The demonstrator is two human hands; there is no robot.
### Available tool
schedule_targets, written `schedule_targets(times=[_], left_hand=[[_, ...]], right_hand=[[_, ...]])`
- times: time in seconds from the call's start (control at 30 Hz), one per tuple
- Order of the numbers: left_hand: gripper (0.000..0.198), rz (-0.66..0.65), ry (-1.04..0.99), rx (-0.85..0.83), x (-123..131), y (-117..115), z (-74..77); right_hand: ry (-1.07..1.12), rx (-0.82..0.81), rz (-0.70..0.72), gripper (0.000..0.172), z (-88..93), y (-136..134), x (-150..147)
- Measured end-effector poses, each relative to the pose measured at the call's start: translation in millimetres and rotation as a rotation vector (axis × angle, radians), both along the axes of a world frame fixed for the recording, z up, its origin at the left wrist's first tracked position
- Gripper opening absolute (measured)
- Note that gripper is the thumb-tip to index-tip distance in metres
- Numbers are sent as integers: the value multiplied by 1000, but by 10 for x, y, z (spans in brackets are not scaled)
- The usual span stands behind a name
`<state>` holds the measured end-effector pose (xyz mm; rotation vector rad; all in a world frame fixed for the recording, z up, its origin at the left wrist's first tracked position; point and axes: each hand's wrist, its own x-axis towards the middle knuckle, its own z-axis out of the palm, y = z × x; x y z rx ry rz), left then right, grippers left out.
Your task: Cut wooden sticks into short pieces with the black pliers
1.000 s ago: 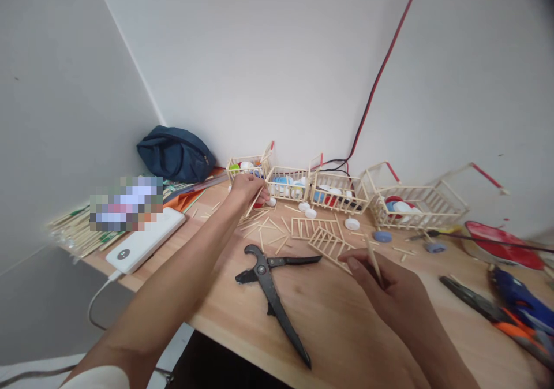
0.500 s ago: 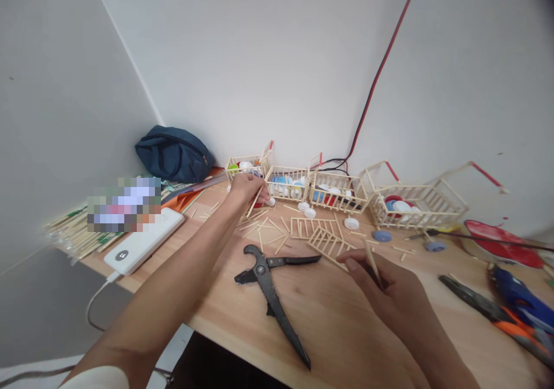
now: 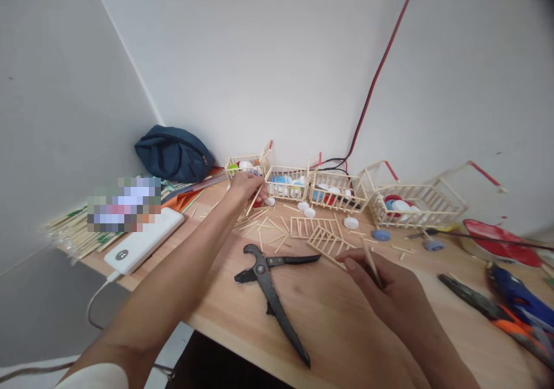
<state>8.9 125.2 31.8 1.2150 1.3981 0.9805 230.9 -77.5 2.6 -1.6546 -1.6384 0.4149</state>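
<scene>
My left hand (image 3: 247, 184) reaches to the back of the table, in front of the leftmost small stick cart (image 3: 231, 161). Its fingers are closed on a thin wooden stick (image 3: 254, 201) that slants down to the tabletop. Nearer to me, my right hand (image 3: 385, 279) is closed around a short wooden stick (image 3: 371, 260) pointing up. Its fingertips are beside the end of a ladder-like stick frame (image 3: 329, 241), and I cannot tell whether they touch it. Loose cut sticks (image 3: 270, 231) lie between the hands, by another flat stick frame (image 3: 298, 227).
Black cutters (image 3: 261, 269) lie spread in front. More carts holding bottle caps (image 3: 288, 182) stand along the wall. At right are pliers (image 3: 471, 296) and a red-topped container (image 3: 497, 242); at left, a power bank (image 3: 145, 240), skewers (image 3: 73, 227) and a blue pouch (image 3: 173, 153).
Both hands stay almost where they were, with the same sticks in them. The view has shifted very slightly.
</scene>
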Motion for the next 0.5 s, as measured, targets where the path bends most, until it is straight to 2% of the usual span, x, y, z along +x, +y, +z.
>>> schedule_targets(times=[0.5], left_hand=[[10,20,-77,-34,-16,-32,21]], right_hand=[[3,-2,-14,29,47,-6,-37]])
